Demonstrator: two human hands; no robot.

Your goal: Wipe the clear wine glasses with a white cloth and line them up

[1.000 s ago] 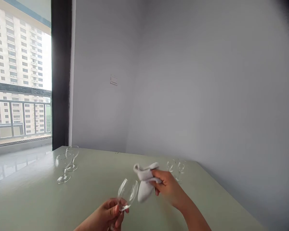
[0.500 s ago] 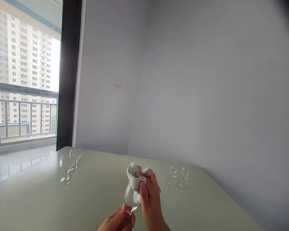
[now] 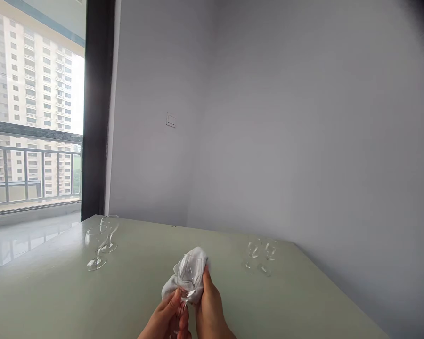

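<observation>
A clear stemmed wine glass [image 3: 191, 269] is held tilted over the near part of the table, its bowl pointing away from me. My left hand [image 3: 167, 316] is closed round its stem, just below the bowl. A white cloth [image 3: 170, 286] wraps the far side and underside of the bowl. My right hand [image 3: 212, 301] cups the cloth against the bowl from the right; most of its fingers are hidden behind the cloth and glass.
Two stemmed glasses stand at the table's left, a nearer one [image 3: 96, 247] and a farther one [image 3: 110, 233]. Two more, one [image 3: 253, 254] beside another [image 3: 269, 256], stand at the right. The pale green table [image 3: 134, 263] meets a grey wall [image 3: 268, 141].
My right hand has moved the cloth from the glass's rim down around the outside of the bowl. My left hand still grips the stem. The view has shifted slightly.
</observation>
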